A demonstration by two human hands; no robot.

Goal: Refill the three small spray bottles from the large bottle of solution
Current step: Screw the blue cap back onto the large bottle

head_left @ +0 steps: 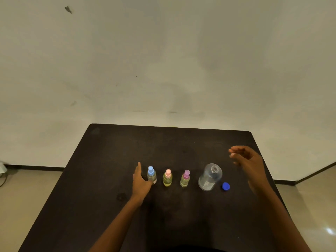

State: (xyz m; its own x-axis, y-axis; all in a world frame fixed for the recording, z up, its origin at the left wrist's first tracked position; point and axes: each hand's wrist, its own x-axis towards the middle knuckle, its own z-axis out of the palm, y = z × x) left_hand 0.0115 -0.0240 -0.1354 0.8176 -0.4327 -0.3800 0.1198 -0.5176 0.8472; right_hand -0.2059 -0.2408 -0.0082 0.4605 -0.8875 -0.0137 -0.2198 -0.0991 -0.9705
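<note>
Three small spray bottles stand in a row on the dark table (109, 179): one with a blue cap (151, 174), one with a pink cap (167, 177) holding yellowish liquid, and one with a purple cap (185, 178). To their right stands the large clear bottle (210, 177), uncapped, with its blue cap (226, 186) lying beside it. My left hand (141, 180) lies just left of the blue-capped bottle, fingers straight, thumb by its base. My right hand (249, 160) hovers right of and above the large bottle, fingers loosely spread, holding nothing.
The table's far edge meets a pale wall. Floor shows on both sides of the table, with a cable and a white object (2, 170) on the floor at far left.
</note>
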